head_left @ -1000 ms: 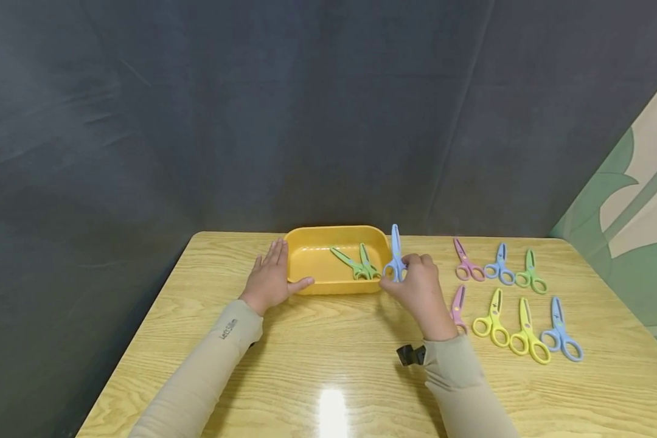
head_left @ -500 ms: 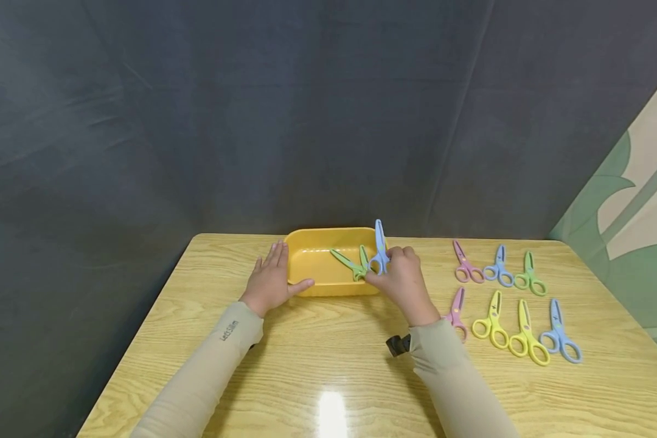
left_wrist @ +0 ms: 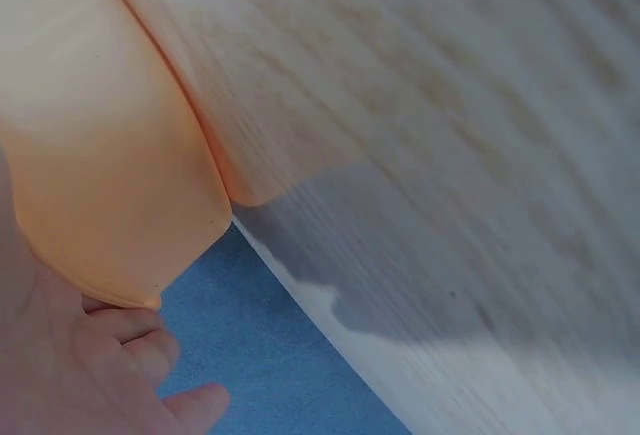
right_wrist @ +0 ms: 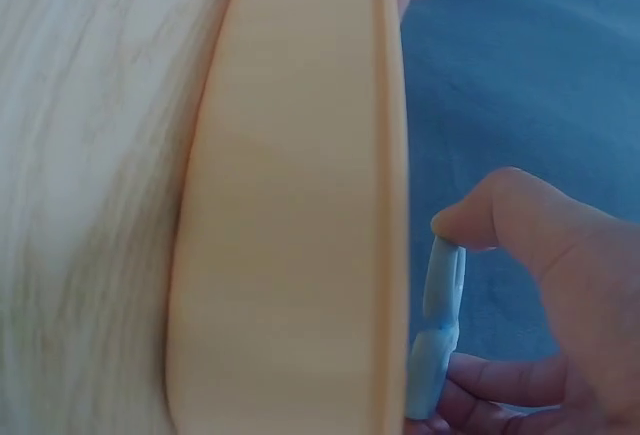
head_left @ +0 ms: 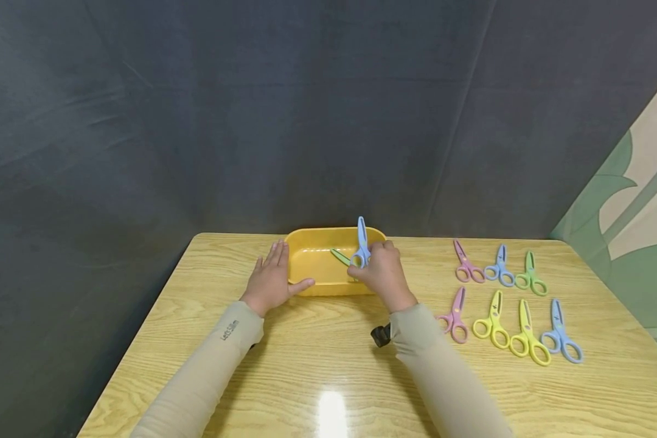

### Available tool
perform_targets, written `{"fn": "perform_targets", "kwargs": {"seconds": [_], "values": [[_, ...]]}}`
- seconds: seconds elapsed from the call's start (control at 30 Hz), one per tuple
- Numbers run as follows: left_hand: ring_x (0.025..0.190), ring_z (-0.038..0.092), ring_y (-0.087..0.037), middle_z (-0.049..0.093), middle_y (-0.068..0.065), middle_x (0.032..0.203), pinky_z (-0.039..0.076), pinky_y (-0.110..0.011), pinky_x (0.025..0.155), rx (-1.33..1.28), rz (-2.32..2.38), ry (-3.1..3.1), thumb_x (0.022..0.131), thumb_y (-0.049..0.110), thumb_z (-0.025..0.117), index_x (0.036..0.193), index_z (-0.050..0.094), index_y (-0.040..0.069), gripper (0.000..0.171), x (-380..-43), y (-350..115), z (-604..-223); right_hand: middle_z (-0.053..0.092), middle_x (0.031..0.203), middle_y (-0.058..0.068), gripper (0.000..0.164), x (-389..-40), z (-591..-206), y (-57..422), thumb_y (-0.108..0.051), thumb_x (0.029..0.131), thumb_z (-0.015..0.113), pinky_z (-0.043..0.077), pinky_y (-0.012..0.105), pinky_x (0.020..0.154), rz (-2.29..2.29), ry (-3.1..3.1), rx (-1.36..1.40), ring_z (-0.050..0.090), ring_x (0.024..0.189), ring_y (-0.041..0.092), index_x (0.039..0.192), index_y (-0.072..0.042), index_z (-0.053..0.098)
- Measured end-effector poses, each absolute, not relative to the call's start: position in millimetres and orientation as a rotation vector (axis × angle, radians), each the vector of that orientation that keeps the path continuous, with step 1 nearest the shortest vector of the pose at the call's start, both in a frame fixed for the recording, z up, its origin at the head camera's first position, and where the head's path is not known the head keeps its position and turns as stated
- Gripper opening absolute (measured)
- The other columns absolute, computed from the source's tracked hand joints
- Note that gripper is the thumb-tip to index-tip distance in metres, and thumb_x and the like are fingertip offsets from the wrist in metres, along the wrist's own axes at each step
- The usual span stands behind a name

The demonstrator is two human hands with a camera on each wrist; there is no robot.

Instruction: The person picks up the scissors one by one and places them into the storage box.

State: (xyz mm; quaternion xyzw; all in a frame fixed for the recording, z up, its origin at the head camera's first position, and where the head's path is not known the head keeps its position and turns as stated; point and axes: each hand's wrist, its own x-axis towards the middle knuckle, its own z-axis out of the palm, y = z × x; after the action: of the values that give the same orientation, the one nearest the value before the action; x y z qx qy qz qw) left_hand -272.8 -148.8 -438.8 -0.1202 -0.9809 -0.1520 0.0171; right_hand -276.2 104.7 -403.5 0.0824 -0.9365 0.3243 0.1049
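One pair of pale-blue plastic scissors [head_left: 362,240]: I am pinching it by the handles in my right hand [head_left: 381,272], and it is hanging above a yellow, round-cornered plastic tray [head_left: 328,291]. Inside, a slim green scissor blade [head_left: 340,257] is showing. My left hand [head_left: 271,280], fingers extended, is resting against the tray's left side. Rightward, on a wood-grained table [head_left: 317,353], seven plastic scissors are lying: rear, a pink pair [head_left: 468,265], a blue pair [head_left: 500,266], a green pair [head_left: 530,275]; front, another pink pair [head_left: 457,315], two yellow pairs [head_left: 528,334], another blue pair [head_left: 559,333].
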Motion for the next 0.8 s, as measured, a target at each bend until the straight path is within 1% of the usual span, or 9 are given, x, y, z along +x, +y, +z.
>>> {"fn": "perform_targets", "kwargs": {"seconds": [0.13,0.23,0.33,0.43,0.6,0.8], "values": [[0.156,0.006,-0.033,0.009,-0.021,0.167,0.014,-0.059,0.121,-0.37,-0.469,-3.054,0.092,0.07,0.056,0.159,0.011,-0.007,0.112,-274,-149,-438,0.056,0.095,0.021,0.041,-280,-408,99,-0.02,0.075,0.078,0.049,0.042,0.069,0.934,-2.773,0.233,0.051,0.085,0.036,0.099,0.009,0.063],[0.156,0.004,-0.032,0.008,-0.02,0.168,0.013,-0.059,0.122,-0.367,-0.473,-3.06,0.092,0.071,0.055,0.159,0.01,-0.006,0.112,-274,-149,-439,0.056,0.092,0.018,0.037,-281,-411,95,-0.019,0.075,0.08,0.049,0.042,0.069,0.923,-2.781,0.245,0.051,0.083,0.033,0.095,0.008,0.063],[0.156,0.003,-0.031,0.008,-0.02,0.168,0.012,-0.058,0.122,-0.364,-0.473,-3.059,0.091,0.072,0.055,0.159,0.01,-0.005,0.112,-274,-150,-440,0.054,0.086,0.015,0.033,-282,-414,92,-0.018,0.074,0.081,0.048,0.038,0.067,0.903,-2.784,0.272,0.051,0.078,0.028,0.089,0.006,0.064],[0.156,0.005,-0.032,0.008,-0.02,0.167,0.013,-0.059,0.122,-0.372,-0.475,-3.051,0.091,0.072,0.055,0.159,0.011,-0.006,0.112,-274,-150,-442,0.052,0.083,0.012,0.03,-284,-415,90,-0.018,0.073,0.081,0.046,0.035,0.063,0.879,-2.8,0.294,0.049,0.073,0.025,0.083,0.003,0.063],[0.156,0.007,-0.034,0.008,-0.02,0.167,0.013,-0.059,0.121,-0.377,-0.467,-3.051,0.091,0.073,0.054,0.159,0.012,-0.006,0.113,-274,-150,-441,0.053,0.08,0.01,0.027,-287,-416,89,-0.018,0.073,0.083,0.042,0.032,0.061,0.904,-2.856,0.295,0.049,0.072,0.023,0.079,-0.001,0.063],[0.156,0.004,-0.031,0.007,-0.019,0.168,0.013,-0.059,0.122,-0.369,-0.465,-3.061,0.091,0.074,0.054,0.159,0.01,-0.006,0.113,-274,-150,-441,0.056,0.077,0.009,0.026,-290,-417,89,-0.018,0.075,0.084,0.043,0.032,0.059,0.991,-2.884,0.298,0.051,0.069,0.022,0.076,-0.001,0.064]]}}
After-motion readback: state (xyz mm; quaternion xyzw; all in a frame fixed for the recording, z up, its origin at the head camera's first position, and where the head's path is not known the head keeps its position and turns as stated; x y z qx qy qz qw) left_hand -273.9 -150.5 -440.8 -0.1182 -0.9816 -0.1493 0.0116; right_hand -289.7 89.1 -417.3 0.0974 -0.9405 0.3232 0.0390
